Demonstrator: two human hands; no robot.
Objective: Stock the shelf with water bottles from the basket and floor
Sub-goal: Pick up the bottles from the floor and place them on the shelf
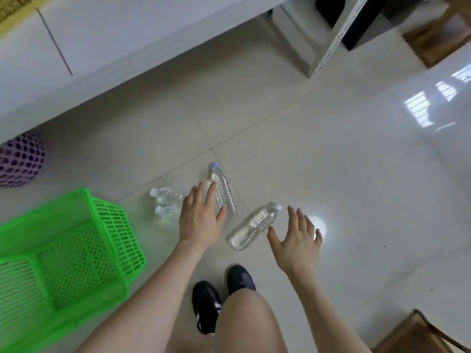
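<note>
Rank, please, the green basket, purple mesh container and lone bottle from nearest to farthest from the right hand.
1. Lone bottle, just left of the right hand.
2. Green basket, lower left.
3. Purple mesh container, far left edge.

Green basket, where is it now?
Head view, lower left: the green basket is on the floor, left of the left hand; the nearest bottle lies between them.

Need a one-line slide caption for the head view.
Left hand and right hand, both open, reach toward water bottles lying on the tiled floor beside a green basket.
</note>
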